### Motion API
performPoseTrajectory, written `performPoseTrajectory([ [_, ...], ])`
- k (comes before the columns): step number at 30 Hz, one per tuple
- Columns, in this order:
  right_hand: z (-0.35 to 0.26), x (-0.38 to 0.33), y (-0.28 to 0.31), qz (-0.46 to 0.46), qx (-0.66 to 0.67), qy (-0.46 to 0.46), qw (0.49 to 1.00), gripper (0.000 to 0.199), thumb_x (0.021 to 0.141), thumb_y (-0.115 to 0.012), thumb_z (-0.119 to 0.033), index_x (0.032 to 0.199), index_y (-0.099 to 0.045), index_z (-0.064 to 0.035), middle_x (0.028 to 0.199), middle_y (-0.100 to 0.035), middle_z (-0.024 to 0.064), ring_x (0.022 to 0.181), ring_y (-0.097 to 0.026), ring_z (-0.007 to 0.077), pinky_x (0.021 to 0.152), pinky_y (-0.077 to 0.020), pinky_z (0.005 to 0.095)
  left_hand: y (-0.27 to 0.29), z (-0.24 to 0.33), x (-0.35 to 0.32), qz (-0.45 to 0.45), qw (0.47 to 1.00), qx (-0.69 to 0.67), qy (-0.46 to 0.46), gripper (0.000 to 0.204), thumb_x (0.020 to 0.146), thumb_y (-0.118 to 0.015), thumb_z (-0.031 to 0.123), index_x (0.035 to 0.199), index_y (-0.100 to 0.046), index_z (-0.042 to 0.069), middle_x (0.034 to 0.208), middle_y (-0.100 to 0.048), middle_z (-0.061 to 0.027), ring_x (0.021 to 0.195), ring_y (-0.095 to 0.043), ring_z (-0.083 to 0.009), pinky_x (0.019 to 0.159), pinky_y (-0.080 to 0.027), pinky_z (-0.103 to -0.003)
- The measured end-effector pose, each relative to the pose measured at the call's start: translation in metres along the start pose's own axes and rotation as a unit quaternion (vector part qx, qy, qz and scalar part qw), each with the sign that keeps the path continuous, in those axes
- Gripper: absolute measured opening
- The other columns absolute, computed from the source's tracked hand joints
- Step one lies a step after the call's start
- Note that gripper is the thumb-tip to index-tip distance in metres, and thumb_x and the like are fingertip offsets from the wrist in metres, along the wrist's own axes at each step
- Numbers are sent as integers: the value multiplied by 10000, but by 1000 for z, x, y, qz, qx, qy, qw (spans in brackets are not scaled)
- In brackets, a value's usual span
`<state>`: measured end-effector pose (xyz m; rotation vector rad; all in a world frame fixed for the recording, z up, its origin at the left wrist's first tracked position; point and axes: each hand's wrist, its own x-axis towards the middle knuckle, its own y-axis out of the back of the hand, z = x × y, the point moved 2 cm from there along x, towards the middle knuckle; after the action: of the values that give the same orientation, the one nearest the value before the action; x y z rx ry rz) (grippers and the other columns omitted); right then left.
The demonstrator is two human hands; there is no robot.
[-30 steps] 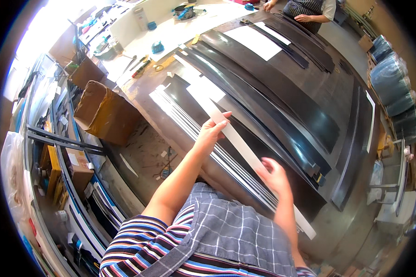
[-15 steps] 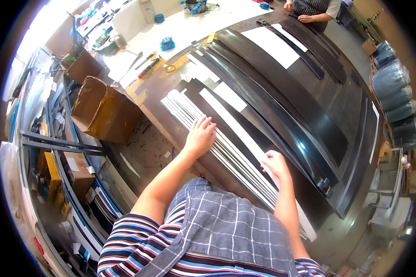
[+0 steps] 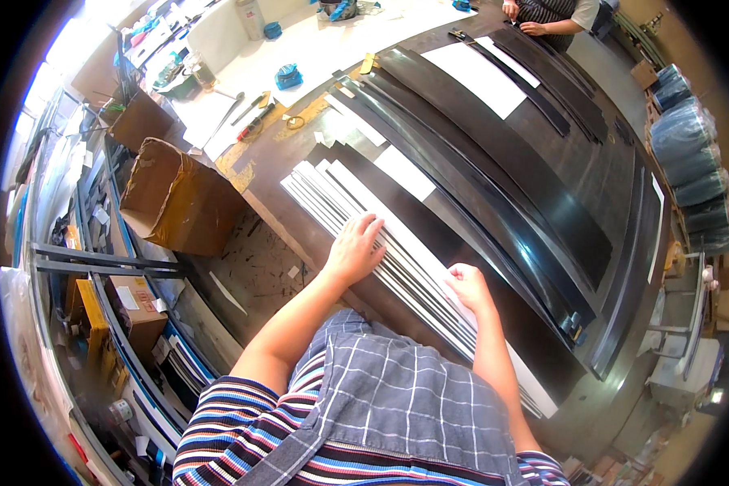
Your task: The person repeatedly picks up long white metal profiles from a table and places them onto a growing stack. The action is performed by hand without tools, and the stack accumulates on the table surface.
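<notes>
Your left hand (image 3: 355, 249) lies flat near the middle of the frame, palm down, on a stack of long white strips (image 3: 381, 243). Its fingers are stretched out and a little spread, pressing on the strips, not closed around any of them. Your right hand (image 3: 466, 287) is just to the right and lower, at the same stack; its fingers are bent over the edge of the top strips, but you cannot tell from here whether they really grip one.

The strips lie side by side, from the upper left of the centre down to the lower right, along the near edge of the dark desk (image 3: 559, 162). Beyond them, long black curved panels (image 3: 494, 154) lie across the desk, with white sheets (image 3: 474, 77) on top of them.

At the left of the frame an open cardboard box (image 3: 178, 194) stands beside the desk. At the top edge another person's hands (image 3: 526, 20) rest at the far end of the desk.
</notes>
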<state>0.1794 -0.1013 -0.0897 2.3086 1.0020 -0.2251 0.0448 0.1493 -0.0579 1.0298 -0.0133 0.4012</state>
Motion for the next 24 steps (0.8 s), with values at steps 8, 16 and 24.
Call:
performPoseTrajectory([
  [8, 1, 2, 0, -41, 97, -26, 994, 80, 839, -647, -59, 844, -638, 21, 661, -631, 53, 567, -617, 112, 536, -490, 279, 6, -2, 1, -4, 1000, 4, 6, 589, 767, -679, 274, 1284, -505, 50, 1346, -458, -164, 1243, -438, -338, 1075, -331, -427],
  [16, -4, -2, 0, -36, 105, -32, 993, 75, 849, -632, -49, 838, -627, 25, 662, -632, 54, 553, -625, 118, 532, -494, 273, 6, -1, 3, -5, 1000, 6, -2, 599, 764, -682, 284, 1280, -504, 36, 1338, -460, -162, 1238, -440, -335, 1073, -329, -426],
  [24, 16, 5, -3, -18, 59, -15, 998, 114, 815, -653, -101, 841, -657, 9, 667, -645, 73, 605, -628, 122, 592, -482, 285, 7, -3, 4, -5, 1000, 5, 1, 601, 769, -682, 308, 1279, -514, 38, 1342, -467, -155, 1234, -445, -333, 1070, -331, -423],
])
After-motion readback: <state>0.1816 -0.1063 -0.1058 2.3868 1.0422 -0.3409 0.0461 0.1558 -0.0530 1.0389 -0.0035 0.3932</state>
